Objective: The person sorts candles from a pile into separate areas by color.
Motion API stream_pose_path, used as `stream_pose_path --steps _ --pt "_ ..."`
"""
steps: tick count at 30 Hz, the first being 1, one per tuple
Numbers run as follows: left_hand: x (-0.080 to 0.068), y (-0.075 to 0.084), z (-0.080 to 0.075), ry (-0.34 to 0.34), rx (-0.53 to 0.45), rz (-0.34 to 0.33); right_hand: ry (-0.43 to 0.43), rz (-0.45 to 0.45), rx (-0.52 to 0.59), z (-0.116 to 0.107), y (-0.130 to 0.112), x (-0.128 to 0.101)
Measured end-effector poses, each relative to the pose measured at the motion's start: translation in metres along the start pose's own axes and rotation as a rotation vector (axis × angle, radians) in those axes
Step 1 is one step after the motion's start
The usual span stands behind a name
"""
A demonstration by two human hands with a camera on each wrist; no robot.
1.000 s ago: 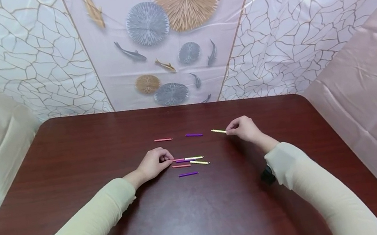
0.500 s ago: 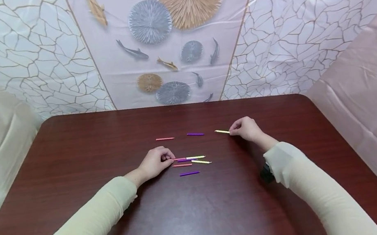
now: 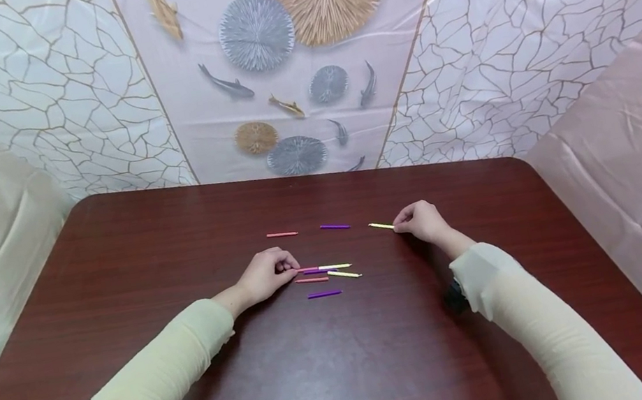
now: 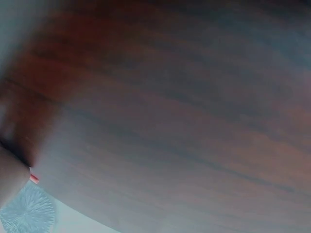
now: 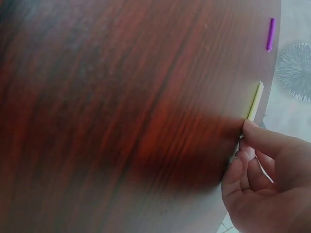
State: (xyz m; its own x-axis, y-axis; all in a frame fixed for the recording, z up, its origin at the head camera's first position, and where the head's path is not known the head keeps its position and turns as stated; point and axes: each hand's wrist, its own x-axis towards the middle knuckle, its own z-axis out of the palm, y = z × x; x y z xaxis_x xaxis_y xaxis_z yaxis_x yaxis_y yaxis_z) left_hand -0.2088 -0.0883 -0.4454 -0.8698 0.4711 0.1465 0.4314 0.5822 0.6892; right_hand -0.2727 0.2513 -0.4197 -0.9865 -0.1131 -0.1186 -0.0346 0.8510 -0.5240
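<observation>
At the right of the far row, my right hand (image 3: 422,221) pinches a thin yellow candle (image 3: 381,226) between thumb and fingertips; its wick end points left in the head view. The same yellow candle (image 5: 255,101) sticks out past the thumb in the right wrist view. My left hand (image 3: 264,277) pinches the left end of a red candle (image 3: 309,269), whose right end meets another yellow candle (image 3: 335,266). Close below lie a purple candle (image 3: 317,272), a second red candle (image 3: 312,280) and a tilted yellow candle (image 3: 344,274). A separate purple candle (image 3: 325,293) lies nearest the person.
Further back on the dark brown table (image 3: 231,385) lie a red candle (image 3: 282,234) and a purple candle (image 3: 335,227), left of my right hand. A patterned cloth (image 3: 290,92) hangs behind the table's far edge. Pale fabric stands along both sides.
The yellow candle in my right hand has shifted slightly right and toward the person. My left hand keeps its hold on the red candle. The head view has moved a little.
</observation>
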Motion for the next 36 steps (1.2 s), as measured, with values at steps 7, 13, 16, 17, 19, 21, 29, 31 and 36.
stream_pose_path --steps 7,13,16,17,19,21,29,31,36 --pt "-0.001 0.000 0.000 -0.012 -0.006 -0.017 0.030 0.019 0.050 -0.003 -0.002 -0.004" --pt "-0.002 0.000 0.000 0.002 -0.003 0.000 0.050 0.015 0.140 -0.003 -0.012 -0.013" --pt "-0.002 0.001 -0.001 0.007 0.000 0.003 0.023 -0.032 0.177 0.000 -0.024 -0.020" --pt "-0.002 0.000 0.000 0.009 -0.001 0.003 0.017 -0.050 0.186 0.002 -0.028 -0.023" --pt "-0.001 0.001 0.000 0.009 -0.005 0.003 0.000 -0.075 0.211 0.007 -0.037 -0.030" --pt "-0.001 0.002 0.000 0.010 -0.008 0.008 -0.016 -0.102 0.232 0.012 -0.043 -0.035" --pt "-0.001 0.000 0.002 0.012 -0.009 0.002 -0.150 -0.200 0.272 0.038 -0.055 -0.050" --pt "-0.001 0.000 0.002 0.013 -0.010 0.002 -0.183 -0.228 0.267 0.043 -0.055 -0.052" --pt "-0.001 0.001 0.001 0.013 -0.011 -0.002 -0.222 -0.274 0.236 0.048 -0.057 -0.052"
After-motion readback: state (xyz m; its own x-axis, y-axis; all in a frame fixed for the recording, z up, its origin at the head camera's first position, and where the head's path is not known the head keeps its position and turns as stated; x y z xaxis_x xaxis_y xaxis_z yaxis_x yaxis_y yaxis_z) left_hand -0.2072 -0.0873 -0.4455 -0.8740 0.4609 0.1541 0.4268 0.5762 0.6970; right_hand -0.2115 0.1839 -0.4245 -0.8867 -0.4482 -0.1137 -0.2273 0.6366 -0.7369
